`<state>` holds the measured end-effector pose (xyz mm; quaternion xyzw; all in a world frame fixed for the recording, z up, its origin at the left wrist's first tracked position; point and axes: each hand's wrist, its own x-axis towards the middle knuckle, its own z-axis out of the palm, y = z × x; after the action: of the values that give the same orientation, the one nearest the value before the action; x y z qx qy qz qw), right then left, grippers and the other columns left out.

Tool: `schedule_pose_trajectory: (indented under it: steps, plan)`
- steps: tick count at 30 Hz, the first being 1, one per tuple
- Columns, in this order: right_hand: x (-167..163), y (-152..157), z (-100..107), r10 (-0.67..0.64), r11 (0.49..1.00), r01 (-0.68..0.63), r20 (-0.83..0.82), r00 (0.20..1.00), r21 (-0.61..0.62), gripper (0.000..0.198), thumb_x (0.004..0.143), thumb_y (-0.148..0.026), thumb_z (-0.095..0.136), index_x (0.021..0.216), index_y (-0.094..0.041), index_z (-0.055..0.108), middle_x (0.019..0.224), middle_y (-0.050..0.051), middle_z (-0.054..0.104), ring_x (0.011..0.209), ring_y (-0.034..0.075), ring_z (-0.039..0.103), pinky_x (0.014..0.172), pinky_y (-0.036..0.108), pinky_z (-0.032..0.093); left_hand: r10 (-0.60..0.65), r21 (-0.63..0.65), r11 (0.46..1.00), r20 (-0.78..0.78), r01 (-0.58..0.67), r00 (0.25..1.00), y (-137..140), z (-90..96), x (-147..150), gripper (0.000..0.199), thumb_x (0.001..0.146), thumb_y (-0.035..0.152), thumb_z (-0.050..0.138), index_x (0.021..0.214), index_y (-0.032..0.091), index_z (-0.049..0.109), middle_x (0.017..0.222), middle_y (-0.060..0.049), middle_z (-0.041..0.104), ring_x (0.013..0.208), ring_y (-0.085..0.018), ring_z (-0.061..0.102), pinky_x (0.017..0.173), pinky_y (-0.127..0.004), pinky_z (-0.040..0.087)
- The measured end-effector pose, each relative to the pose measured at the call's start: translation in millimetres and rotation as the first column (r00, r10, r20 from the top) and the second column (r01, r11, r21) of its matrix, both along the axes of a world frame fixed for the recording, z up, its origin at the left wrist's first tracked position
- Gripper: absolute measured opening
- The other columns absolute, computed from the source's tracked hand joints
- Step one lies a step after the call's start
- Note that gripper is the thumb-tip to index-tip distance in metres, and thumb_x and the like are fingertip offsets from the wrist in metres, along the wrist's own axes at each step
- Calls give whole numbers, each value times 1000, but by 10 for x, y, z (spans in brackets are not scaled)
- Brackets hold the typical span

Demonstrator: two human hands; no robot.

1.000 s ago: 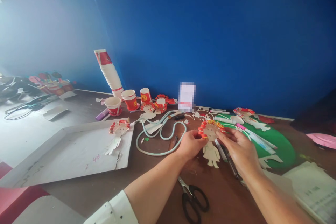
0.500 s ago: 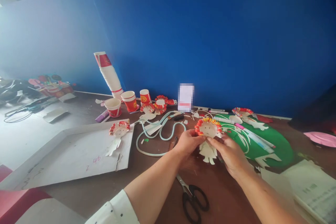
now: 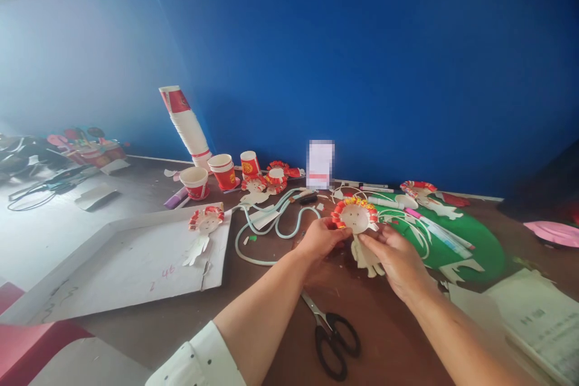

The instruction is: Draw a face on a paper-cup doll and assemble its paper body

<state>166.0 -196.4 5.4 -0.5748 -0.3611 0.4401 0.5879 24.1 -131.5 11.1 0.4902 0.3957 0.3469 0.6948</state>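
Note:
A paper doll (image 3: 356, 218) is held up over the brown table between my two hands. Its round white face has a small drawn face and a fringe of curled red and yellow strips; a white paper body hangs below. My left hand (image 3: 322, 239) pinches the left lower rim of the head. Fingers of my right hand (image 3: 398, 256) are closed on the body near the neck, with the thumb in front. Black-handled scissors (image 3: 335, 341) lie on the table below my hands, blades pointing up and left.
A white box lid (image 3: 113, 283) on the left bears another paper doll (image 3: 205, 219). Behind are paper cups (image 3: 221, 172), a leaning cup stack (image 3: 186, 126) and a pale blue cord (image 3: 242, 247). On the right, markers (image 3: 436, 232) rest on a green sheet (image 3: 484, 253), beside papers (image 3: 534, 307).
The doll's head has shifted slightly left and up. Its body now swings to the right under the head, with my right thumb on it.

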Motion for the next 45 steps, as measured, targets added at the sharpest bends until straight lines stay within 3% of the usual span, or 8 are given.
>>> schedule_pose_trajectory:
  steps: [12, 18, 27, 33, 42, 45]
  plan:
    - [-13, 23, -123, -89, 996, 90, 132, 987, 3, 41, 65, -36, 78, 102, -23, 64, 94, 3, 74, 96, 26, 68, 87, 37, 52, 70, -10, 998, 26, -70, 997, -13, 6, 29, 18, 69, 21, 79, 80, 10, 70, 76, -5, 67, 62, -9, 56, 61, -22, 45]
    - [-51, 12, -103, -44, 999, 42, 82, 996, 25, 31, 68, -35, 76, 96, -24, 68, 94, 3, 74, 95, 26, 69, 85, 36, 54, 76, 11, 997, 46, -77, 996, -26, 28, 40, 11, 72, 15, 74, 81, 10, 69, 72, -3, 65, 60, -8, 55, 62, -21, 47]
    - [-60, 19, -159, -19, 998, 19, 7, 1000, 58, 35, 69, -38, 77, 99, -24, 67, 98, 2, 74, 95, 24, 68, 88, 35, 53, 69, 45, 997, 5, -69, 998, -43, 50, 21, 9, 74, 16, 72, 81, 11, 69, 70, -3, 66, 59, -10, 56, 65, -24, 47]
    - [-94, -3, -98, -6, 996, 10, -44, 999, 84, 36, 71, -42, 75, 101, -24, 68, 98, 3, 74, 93, 26, 69, 85, 37, 54, 38, 165, 986, -86, -24, 996, -39, 70, 0, 11, 74, 14, 71, 85, 11, 71, 78, -5, 69, 68, -13, 60, 71, -25, 47]
    - [-100, -45, -7, -108, 993, 103, 98, 989, 57, 39, 71, -47, 74, 101, -22, 70, 92, 5, 75, 89, 27, 69, 78, 35, 55, -2, 164, 986, -94, 17, 996, -30, 60, -8, 13, 75, 18, 73, 86, 12, 71, 82, -6, 70, 72, -15, 62, 76, -27, 48]
    - [-94, -34, -11, -116, 992, 112, 78, 990, 53, 40, 70, -42, 74, 104, -22, 69, 90, 4, 75, 84, 24, 69, 75, 32, 54, -12, 136, 991, -70, 22, 998, -24, 24, 0, 15, 73, 20, 75, 85, 13, 72, 82, -6, 70, 73, -16, 63, 76, -28, 49]
